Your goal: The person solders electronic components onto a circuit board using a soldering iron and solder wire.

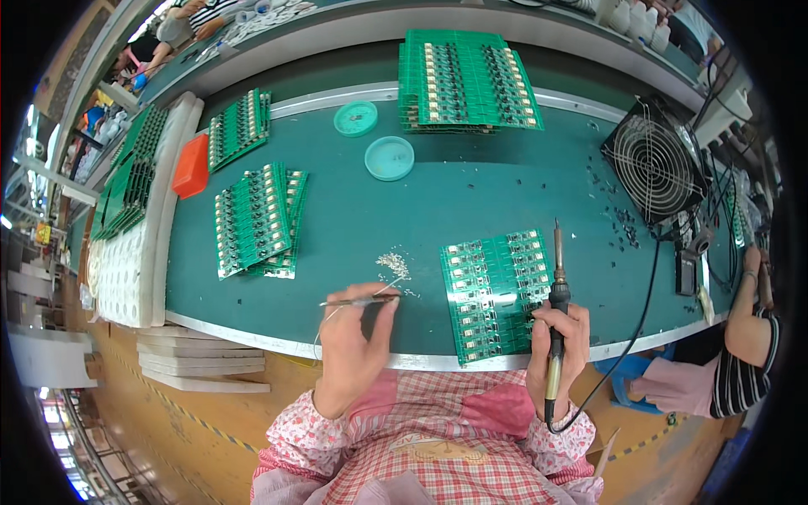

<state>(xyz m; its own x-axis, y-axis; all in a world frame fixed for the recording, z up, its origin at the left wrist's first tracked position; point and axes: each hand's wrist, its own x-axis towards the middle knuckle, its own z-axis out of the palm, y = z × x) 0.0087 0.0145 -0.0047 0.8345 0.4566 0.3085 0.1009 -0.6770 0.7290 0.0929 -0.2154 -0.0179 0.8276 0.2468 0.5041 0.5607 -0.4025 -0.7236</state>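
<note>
Left hand pinches tweezers, right hand grips a soldering iron; circuit board reaches the bench's front edge, open room behind it.

A black fan stands at right, a red box beside white foam at left

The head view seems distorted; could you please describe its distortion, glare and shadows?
In the head view, the table's metal front edge bows and the corners go black; in the head view, white glare marks the circuit board by the right hand, and shadow darkens the tabletop in front of the board stack.
</note>
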